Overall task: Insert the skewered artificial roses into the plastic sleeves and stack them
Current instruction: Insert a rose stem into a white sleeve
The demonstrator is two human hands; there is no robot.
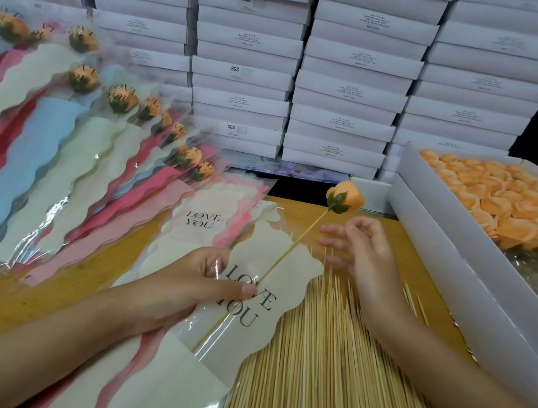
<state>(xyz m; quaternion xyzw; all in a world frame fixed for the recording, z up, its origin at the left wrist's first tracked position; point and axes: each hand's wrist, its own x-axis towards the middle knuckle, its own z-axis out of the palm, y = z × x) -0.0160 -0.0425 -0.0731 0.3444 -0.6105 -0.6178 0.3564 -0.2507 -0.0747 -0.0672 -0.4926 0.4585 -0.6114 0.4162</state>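
a yellow wooden table bears a fan of filled sleeves at left, a pile of empty sleeves just beside it, a bed of bamboo skewers in front, and a white box of rose heads at right.

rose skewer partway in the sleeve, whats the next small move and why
Probably the right hand should pinch the skewer and slide it deeper: the rose sits beyond the top of the sleeve, the right hand is open beside the skewer, and the left hand grips the sleeve.
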